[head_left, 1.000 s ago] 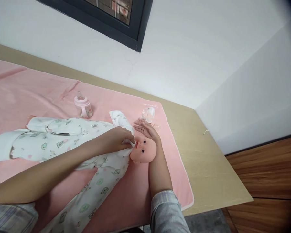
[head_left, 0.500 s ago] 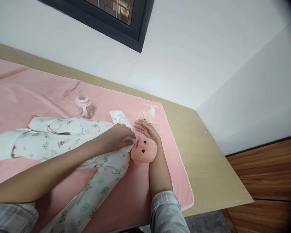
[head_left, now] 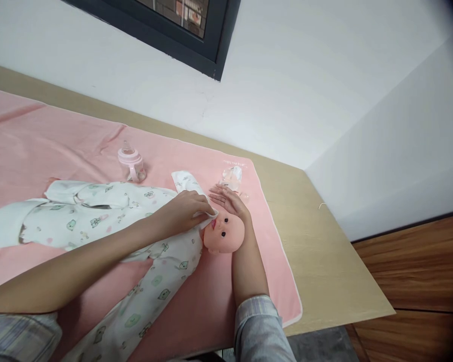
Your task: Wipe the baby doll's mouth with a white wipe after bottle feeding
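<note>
A baby doll lies on a pink blanket point(head_left: 41, 146), dressed in a white printed romper point(head_left: 98, 216); its bare pink head point(head_left: 224, 234) points right. My left hand point(head_left: 184, 211) is pinched on a small white cloth point(head_left: 209, 215) pressed at the doll's cheek. Behind the head lies my right hand point(head_left: 230, 201), fingers stretched flat along the top of it, the forearm running down past the head.
A pink baby bottle point(head_left: 131, 163) stands on the blanket behind the doll. A crumpled clear plastic wrapper point(head_left: 232, 178) lies near the blanket's far right corner. The wooden table point(head_left: 324, 261) ends at the right, with wood floor beyond. A white wall and dark window frame stand behind.
My left hand with the white cloth has slid up from the doll's chin to its cheek. My right hand has stayed behind the head.
</note>
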{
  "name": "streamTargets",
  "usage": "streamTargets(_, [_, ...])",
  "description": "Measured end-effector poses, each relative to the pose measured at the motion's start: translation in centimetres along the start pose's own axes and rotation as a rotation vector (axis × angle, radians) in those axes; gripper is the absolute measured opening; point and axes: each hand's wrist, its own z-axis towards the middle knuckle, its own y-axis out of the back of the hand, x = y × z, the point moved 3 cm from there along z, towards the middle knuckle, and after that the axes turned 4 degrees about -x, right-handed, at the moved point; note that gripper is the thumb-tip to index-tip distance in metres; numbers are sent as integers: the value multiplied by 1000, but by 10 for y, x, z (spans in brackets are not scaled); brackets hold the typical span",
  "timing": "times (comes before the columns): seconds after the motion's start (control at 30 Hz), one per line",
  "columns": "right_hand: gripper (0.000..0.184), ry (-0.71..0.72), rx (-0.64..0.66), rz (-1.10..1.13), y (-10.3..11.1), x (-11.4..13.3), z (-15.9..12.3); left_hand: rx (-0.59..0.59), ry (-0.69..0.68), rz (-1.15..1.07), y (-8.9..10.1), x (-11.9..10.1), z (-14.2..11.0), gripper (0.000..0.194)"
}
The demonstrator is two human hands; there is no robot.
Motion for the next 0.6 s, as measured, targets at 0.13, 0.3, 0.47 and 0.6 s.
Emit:
streamTargets(0.13, [33, -7, -5, 1, 0, 0, 0, -13, -22, -10, -3, 3, 1, 19])
streamTargets(0.3, [33, -15, -14, -4, -1, 1, -1, -89, -42, -11, -7, 7, 0, 23])
streamTargets(0.47, [31, -26, -33, -18, -4, 4, -4, -85, -38, -22, -9, 8, 0, 25])
streamTargets(0.6, [32, -27, -46, -24, -6, 5, -6, -84, -32, -22, -7, 6, 1, 29])
